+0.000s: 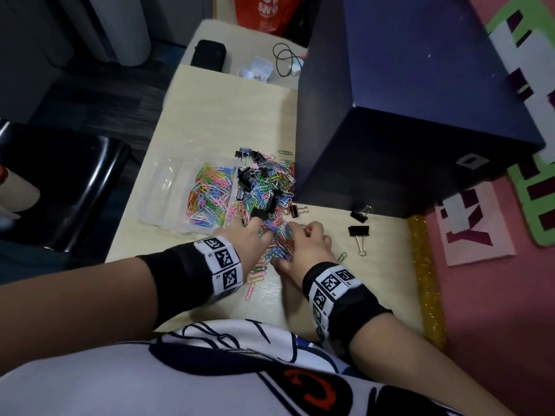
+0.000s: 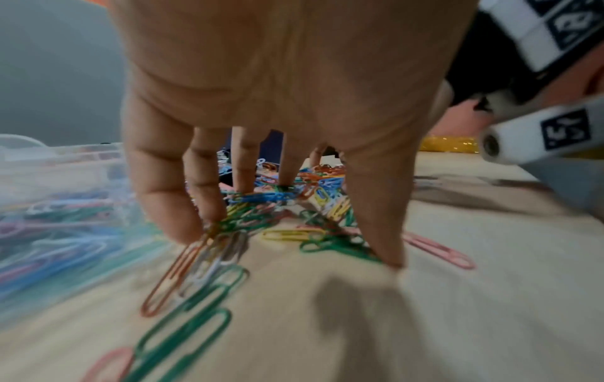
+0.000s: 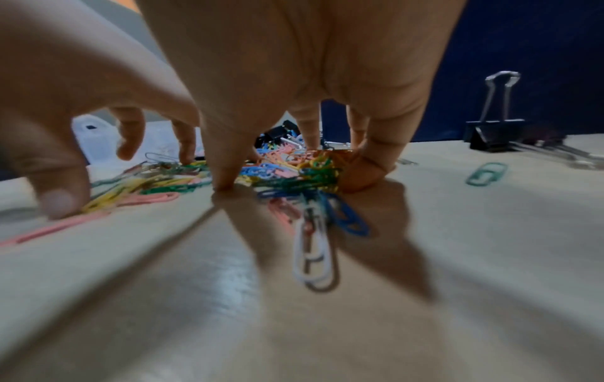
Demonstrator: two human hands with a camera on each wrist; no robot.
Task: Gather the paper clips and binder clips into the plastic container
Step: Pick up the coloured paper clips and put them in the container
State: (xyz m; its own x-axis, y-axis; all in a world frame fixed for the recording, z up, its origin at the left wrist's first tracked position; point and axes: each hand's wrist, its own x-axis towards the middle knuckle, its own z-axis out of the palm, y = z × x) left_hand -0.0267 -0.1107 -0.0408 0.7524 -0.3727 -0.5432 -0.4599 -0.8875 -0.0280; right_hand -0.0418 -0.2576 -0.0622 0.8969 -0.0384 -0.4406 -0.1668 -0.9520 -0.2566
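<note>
While part of the load sits in the plastic container (image 1: 168, 187), I judge the task under half done.

I have my left hand (image 1: 250, 235) and right hand (image 1: 309, 240) down on the near edge of the paper clips (image 1: 270, 187), fingers curled to rake and clutch a bundle between them. Left to move: the main heap beside the container on the desk (image 1: 210, 109), the binder clips (image 1: 359, 231) mixed in it and lying apart to the right, and a stray green clip (image 3: 487, 173).

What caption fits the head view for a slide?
Both hands gathering paper clips beside the half-filled container.
</note>
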